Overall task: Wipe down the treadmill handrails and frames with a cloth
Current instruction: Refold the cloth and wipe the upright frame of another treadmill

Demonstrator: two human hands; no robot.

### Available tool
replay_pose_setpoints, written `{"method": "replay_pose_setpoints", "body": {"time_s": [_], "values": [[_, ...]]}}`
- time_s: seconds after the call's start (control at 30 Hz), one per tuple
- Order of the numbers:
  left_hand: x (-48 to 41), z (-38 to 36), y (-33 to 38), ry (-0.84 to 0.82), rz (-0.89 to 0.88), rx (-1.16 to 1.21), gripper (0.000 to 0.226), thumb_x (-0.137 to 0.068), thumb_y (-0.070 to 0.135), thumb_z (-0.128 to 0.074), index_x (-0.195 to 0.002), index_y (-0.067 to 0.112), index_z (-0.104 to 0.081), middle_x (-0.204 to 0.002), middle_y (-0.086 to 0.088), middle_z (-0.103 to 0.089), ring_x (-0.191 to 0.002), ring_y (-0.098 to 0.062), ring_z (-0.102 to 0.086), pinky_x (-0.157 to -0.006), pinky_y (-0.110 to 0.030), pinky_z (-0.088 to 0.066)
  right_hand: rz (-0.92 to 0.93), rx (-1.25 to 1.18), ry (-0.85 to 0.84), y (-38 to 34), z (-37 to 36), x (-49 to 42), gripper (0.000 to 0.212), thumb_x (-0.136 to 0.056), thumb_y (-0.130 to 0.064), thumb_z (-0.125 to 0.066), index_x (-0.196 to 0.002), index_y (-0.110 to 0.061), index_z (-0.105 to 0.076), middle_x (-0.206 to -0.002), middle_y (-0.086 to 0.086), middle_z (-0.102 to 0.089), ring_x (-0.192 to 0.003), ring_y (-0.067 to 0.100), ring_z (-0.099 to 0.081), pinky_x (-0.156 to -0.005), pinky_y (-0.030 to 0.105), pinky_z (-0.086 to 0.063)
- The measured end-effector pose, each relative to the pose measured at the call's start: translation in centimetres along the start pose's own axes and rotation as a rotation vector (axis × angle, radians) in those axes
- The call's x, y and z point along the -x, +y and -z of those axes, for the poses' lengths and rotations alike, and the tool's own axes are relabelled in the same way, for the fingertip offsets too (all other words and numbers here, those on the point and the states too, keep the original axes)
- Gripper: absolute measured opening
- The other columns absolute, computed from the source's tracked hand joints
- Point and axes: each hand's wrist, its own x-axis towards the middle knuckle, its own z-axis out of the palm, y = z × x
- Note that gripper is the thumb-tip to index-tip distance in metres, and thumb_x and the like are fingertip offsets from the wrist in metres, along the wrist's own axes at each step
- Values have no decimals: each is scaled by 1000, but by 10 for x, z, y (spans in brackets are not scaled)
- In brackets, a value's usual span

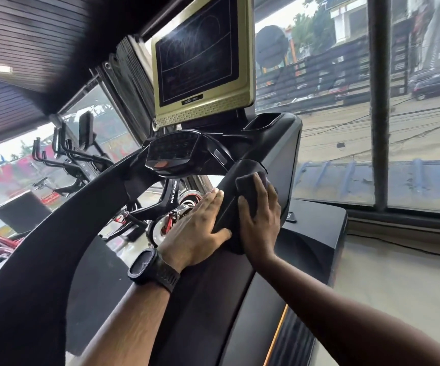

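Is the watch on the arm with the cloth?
No, the black wristwatch is by the left hand; the right hand presses the dark folded cloth.

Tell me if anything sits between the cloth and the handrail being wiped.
Nothing visible does. The right hand presses the dark cloth flat against the handrail, while the left hand rests on the handrail's other side.

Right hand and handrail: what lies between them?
The dark cloth lies there, pressed flat under the right hand against the black handrail; the head view shows it.
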Motion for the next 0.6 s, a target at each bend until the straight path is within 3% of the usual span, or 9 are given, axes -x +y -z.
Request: {"method": "replay_pose_setpoints", "body": {"time_s": [0.1,0.2,0.37,0.6], "values": [[3,4,5,-11,-29,-39,86,-94,44,-52,-159,25,2,-165,12,8,-146,5,10,-119,-21,1,-69,-19,38,5,-2,-16,59,-92,-55,-42,-149,-53,-27,-158,-13,-35,-136,22,-43,-110,46,-38],[1,4,3,-19,-39,-30,86,-94,45,-50,-159,24,2,-164,11,9,-147,4,10,-119,-21,2,-235,-73,67,-1,-5,-10,60,-94,-52,-44,-150,-55,-23,-158,-12,-35,-137,27,-44,-111,54,-37],[-2,5,4,-8,-63,-63,86,-94,47,-49,-158,21,1,-166,8,7,-149,1,8,-124,-30,-3,60,25,8,0,-2,-3,61,-92,-54,-45,-150,-53,-26,-159,-15,-32,-140,22,-41,-107,53,-42],[-5,8,8,-13,-76,-50,85,-94,45,-50,-159,22,0,-166,7,5,-149,0,7,-124,-28,-2,-89,6,40,2,-1,0,62,-96,-47,-49,-154,-48,-25,-159,-11,-34,-139,21,-42,-109,46,-39]]}}
